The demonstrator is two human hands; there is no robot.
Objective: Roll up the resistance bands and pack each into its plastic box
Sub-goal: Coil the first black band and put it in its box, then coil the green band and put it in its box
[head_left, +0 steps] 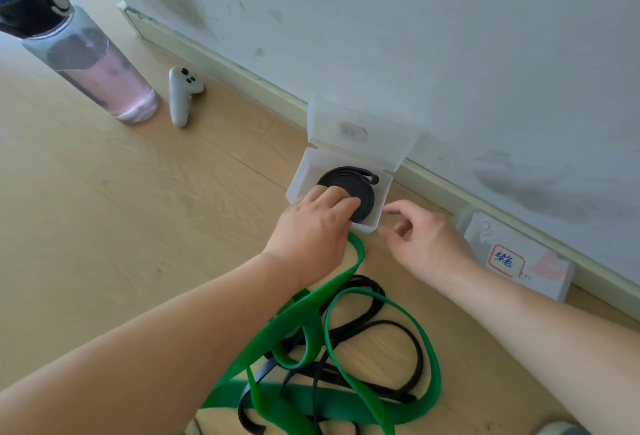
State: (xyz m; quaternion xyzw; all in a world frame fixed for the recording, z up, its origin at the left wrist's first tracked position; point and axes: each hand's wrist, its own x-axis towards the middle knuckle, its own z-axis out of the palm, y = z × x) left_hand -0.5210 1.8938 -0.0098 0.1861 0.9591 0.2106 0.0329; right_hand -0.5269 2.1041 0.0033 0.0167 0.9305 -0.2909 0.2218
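A rolled black band (349,185) lies coiled inside an open clear plastic box (304,171) on the floor by the wall, its lid (360,133) leaning up against the wall. My left hand (311,223) rests with its fingers on the near edge of the coil. My right hand (426,237) hovers just right of the box, fingers curled and apart, holding nothing. A loose green band (346,400) and a loose thin black band (388,327) lie tangled on the floor near me. A second closed box (519,258) with a handwritten label sits at the right by the skirting.
A water bottle (86,53) with a black cap stands at the far left. A white handheld controller (181,95) lies beside it. The white wall and skirting board (242,70) run diagonally behind the boxes. The floor is light wood.
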